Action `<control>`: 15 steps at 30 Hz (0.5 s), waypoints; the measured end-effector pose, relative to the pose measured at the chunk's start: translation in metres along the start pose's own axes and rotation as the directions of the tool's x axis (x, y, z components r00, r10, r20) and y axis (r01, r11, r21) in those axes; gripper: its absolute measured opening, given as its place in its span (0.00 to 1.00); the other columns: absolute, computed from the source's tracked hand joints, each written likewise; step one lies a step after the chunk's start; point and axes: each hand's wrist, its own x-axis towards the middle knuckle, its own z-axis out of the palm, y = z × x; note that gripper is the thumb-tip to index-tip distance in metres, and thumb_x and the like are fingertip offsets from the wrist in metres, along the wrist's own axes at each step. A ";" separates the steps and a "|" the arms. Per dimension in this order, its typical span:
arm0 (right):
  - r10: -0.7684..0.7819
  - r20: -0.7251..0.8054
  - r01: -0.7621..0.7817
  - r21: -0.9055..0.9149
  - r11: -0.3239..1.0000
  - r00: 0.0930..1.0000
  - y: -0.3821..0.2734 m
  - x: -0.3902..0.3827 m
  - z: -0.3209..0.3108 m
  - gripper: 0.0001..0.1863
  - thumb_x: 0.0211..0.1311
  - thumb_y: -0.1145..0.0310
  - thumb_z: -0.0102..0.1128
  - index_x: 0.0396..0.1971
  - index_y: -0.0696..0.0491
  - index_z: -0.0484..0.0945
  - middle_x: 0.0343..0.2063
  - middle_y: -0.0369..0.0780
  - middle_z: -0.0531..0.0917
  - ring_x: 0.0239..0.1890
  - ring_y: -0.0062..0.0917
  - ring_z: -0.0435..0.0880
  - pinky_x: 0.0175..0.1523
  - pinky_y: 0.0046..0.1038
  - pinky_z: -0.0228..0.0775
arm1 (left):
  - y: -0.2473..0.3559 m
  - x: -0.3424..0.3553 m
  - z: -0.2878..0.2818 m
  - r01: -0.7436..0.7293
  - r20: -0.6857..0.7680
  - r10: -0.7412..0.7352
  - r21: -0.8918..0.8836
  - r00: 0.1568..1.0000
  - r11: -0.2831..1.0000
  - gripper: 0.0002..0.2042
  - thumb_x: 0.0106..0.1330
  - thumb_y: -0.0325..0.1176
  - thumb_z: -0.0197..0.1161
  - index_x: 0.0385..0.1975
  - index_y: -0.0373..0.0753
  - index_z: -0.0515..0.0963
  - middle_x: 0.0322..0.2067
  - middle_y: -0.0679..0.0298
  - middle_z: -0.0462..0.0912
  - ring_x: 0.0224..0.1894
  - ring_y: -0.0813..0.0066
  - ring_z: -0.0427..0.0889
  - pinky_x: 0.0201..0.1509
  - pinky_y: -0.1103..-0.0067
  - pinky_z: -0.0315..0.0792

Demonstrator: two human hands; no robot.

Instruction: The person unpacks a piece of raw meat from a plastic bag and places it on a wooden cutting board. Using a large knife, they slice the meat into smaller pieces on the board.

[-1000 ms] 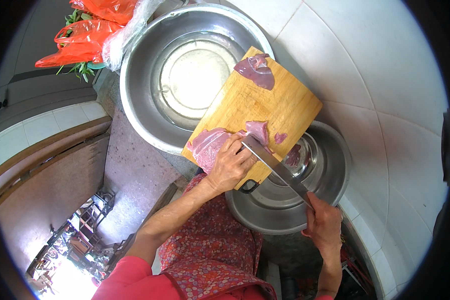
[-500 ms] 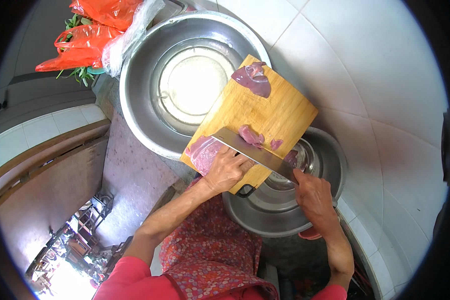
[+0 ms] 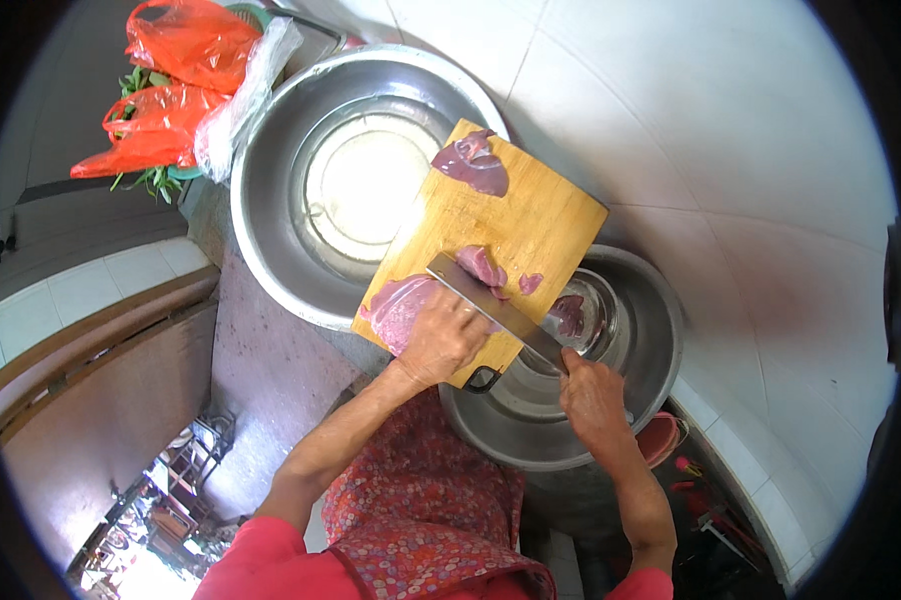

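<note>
My right hand grips the handle of a wide steel cleaver, whose blade lies diagonally over a wooden board. Closed, curled fingers of my left hand press on a pale pink slab of meat beside the blade. A cut pink piece sits just above the blade, with a small scrap to its right. A darker purplish piece lies at the board's far end. Below the board's right side, a steel basin holds a smaller bowl with dark meat in it.
A large steel basin with liquid sits partly under the board's left side. Red plastic bags with greens and a clear bag are at upper left. A tiled wall curves along the right. A red bucket is low at right.
The cleaver and my right hand have moved up and to the left, the blade now nearer my left fingers and the slab. The board and basins appear slightly shifted leftward.
</note>
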 end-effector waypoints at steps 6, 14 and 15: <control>0.079 -0.007 -0.079 -0.069 0.994 0.997 0.018 -0.030 0.002 0.14 0.56 0.76 0.57 0.43 0.60 0.77 0.24 0.51 0.83 0.29 0.49 0.84 0.37 0.46 0.74 | 0.002 0.011 -0.006 0.406 -0.178 -0.411 -0.065 0.894 0.912 0.17 0.49 0.28 0.65 0.39 0.32 0.73 0.37 0.51 0.73 0.40 0.51 0.73 0.45 0.63 0.67; 0.217 -0.157 -0.158 0.318 0.935 0.964 0.004 -0.057 0.004 0.11 0.66 0.68 0.58 0.40 0.60 0.82 0.25 0.53 0.82 0.28 0.47 0.83 0.33 0.42 0.72 | 0.000 0.041 -0.007 0.475 -0.100 -0.493 -0.160 0.864 0.865 0.17 0.58 0.32 0.68 0.44 0.30 0.76 0.45 0.50 0.76 0.45 0.52 0.76 0.48 0.64 0.70; 0.259 -0.164 -0.185 0.366 0.912 0.952 -0.002 -0.057 0.004 0.11 0.67 0.68 0.57 0.38 0.60 0.82 0.25 0.53 0.82 0.28 0.48 0.83 0.34 0.42 0.71 | -0.005 0.050 -0.004 0.504 -0.119 -0.526 -0.172 0.842 0.847 0.16 0.59 0.31 0.67 0.43 0.29 0.76 0.45 0.49 0.76 0.44 0.51 0.77 0.47 0.64 0.72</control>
